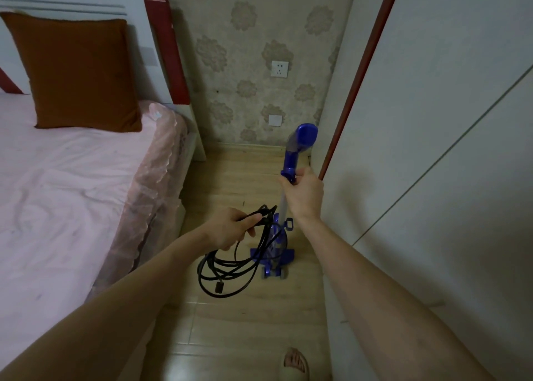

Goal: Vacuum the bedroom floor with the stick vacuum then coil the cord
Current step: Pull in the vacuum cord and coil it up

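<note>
Stick vacuum: blue, standing roughly upright on the wooden floor in the narrow aisle between the bed on the left and the white wardrobe on the right. Its base sits mid-aisle; its handle top reaches toward the far wall.

Right hand: grip closed around the vacuum's shaft just below the blue handle.

Left hand: grip closed around a bundle of black cord. Several loops hang from the fist down to just left of the vacuum base; the plug dangles at the bottom of the loops.

Far wall: patterned wallpaper with a socket. A brown pillow leans at the bed's head. A sandalled foot shows at the near edge.
</note>
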The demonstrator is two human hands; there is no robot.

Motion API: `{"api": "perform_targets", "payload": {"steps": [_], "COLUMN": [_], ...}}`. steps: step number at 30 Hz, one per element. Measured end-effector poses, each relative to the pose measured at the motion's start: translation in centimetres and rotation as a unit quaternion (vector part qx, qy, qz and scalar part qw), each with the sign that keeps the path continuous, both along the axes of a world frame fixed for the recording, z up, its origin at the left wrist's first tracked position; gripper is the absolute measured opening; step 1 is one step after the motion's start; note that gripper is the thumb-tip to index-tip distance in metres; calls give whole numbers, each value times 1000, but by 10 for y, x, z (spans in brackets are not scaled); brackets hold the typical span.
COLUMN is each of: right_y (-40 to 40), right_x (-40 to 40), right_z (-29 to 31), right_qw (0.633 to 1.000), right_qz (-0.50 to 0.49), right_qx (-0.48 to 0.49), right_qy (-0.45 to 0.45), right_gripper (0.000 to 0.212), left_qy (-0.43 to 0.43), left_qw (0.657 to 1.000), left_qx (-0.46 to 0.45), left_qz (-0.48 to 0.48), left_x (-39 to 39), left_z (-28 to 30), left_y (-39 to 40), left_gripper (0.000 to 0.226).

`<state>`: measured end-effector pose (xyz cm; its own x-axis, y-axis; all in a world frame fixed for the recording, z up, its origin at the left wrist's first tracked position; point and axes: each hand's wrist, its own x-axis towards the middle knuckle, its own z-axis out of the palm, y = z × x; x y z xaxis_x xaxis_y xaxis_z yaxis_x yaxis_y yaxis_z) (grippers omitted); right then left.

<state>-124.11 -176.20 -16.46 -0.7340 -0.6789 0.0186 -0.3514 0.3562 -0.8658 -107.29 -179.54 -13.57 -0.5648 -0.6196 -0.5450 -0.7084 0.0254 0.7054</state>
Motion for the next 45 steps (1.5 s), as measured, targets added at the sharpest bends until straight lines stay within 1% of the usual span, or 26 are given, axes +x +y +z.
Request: {"api": "perform_targets", "payload": {"steps": [4, 10, 12, 14, 15, 16, 17, 19, 21, 23, 24, 25, 27, 29, 32, 34, 37, 40, 45], "right_y": [-5, -1, 5, 22, 35, 47, 59, 76, 82, 82, 80, 78, 68, 57, 40, 29, 17, 11, 1], "right_x": [-3, -3, -5, -6, -6, -7, -7, -12, -23, -34, -38, -43, -57, -73, -88, -89, -91, -92, -91], "right_z": [-8, -9, -3, 6, 11, 14, 17, 21, 23, 24, 24, 25, 31, 37, 41, 42, 38, 23, 0], "right_qw": [1000, 999, 1000, 999, 999, 996, 988, 955, 927, 906, 901, 904, 928, 945, 957, 965, 967, 958, 954], "right_qz": [3, 11, 9, -6, 15, 69, 146, 290, 347, 374, 376, 365, 314, 279, 265, 256, 255, 269, 258], "right_qx": [-6, 0, 2, -21, -44, -59, -53, 6, 67, 120, 130, 124, 87, 50, 4, -5, -4, 15, 29], "right_qy": [30, 37, 24, 25, 22, 14, 1, -55, -125, -161, -174, -183, -182, -165, -120, -56, 21, 95, 151], "right_gripper": [14, 11, 18, 26, 25, 24, 24, 21, 9, 15, 18, 21, 23, 21, 16, 13, 15, 20, 21], "left_qy": [10, 18, 31, 49, 63, 77, 90, 103, 110, 130, 142, 157, 193, 232, 274, 293, 285, 267, 247], "left_qw": [1000, 1000, 998, 994, 989, 984, 977, 964, 954, 948, 950, 952, 959, 964, 960, 954, 955, 955, 952], "left_qx": [-2, -5, 3, 14, 23, 37, 52, 66, 41, -9, -30, -45, -51, -38, -44, -55, -88, -128, -171], "left_qz": [2, -22, -48, -100, -129, -156, -184, -235, -275, -289, -277, -257, -202, -126, -45, -18, 3, 17, 54], "left_x": [0, -4, -5, -6, -7, -10, -12, -19, -28, -38, -41, -44, -48, -53, -66, -75, -83, -88, -94], "left_z": [-4, -7, -5, -1, 1, 4, 8, 16, 23, 24, 24, 23, 20, 18, 19, 20, 17, 4, -13], "left_y": [-1, -1, -4, -8, -10, -11, -13, -15, -18, -24, -28, -32, -39, -44, -49, -54, -60, -58, -54], "left_gripper": [45, 47, 41, 32, 30, 28, 25, 19, 19, 20, 22, 25, 27, 22, 19, 12, 10, 9, 9]}}
